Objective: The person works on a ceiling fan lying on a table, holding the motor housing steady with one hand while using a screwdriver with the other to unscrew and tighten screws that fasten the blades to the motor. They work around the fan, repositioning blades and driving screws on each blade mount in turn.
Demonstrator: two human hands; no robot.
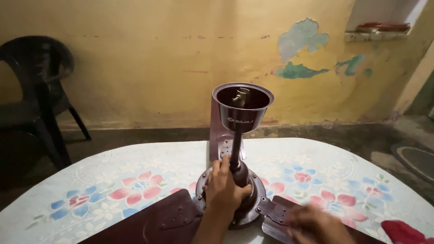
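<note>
Far to the left of the hands a dark plastic chair (38, 90) stands by the yellow wall (149, 58). The left hand (222, 190) grips the motor housing of a brown ceiling fan (237, 180), which sits on a flowered tablecloth (113, 185), with the rod and cup (242, 106) rising just above its fingers. The right hand (316, 225) is blurred over the blade (282, 219) to its left, so its grip cannot be made out; a red cloth (404, 231) lies to its right.

Peeling yellow wall (149, 54) at twelve o'clock, black plastic chair (36, 90) at ten, dim concrete floor (352, 135) below.
</note>
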